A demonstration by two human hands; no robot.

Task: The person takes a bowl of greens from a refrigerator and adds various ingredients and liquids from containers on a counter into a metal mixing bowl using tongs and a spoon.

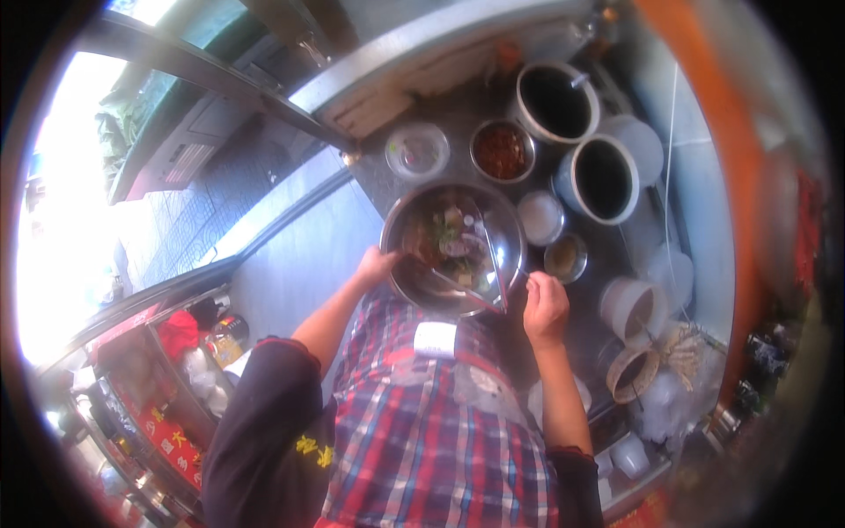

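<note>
A large stainless steel mixing bowl [410, 280] stands before me, its near edge close to the plaid apron. My left hand [379, 265] grips its left rim. Cut food [455, 241] with green leaves and purple onion-like slices lies in the bottom. Metal tongs [494, 264] rest in the bowl, their bend at the near right rim. Just outside the right rim, my right hand [546, 307] is closed with thumb and fingers pinched on a thin handle [524, 272]; its far end is too blurred to make out. Small bowls of white granules [541, 218] and brownish powder [566, 258] stand beside this hand.
Beyond the bowl are a clear plastic bowl [417, 152] and a metal bowl of red chili sauce [503, 152]. Two white tubs of dark liquid [558, 102] [603, 178] stand at the back right. More tubs [630, 313] line the right side. A glass pane [310, 224] borders the left.
</note>
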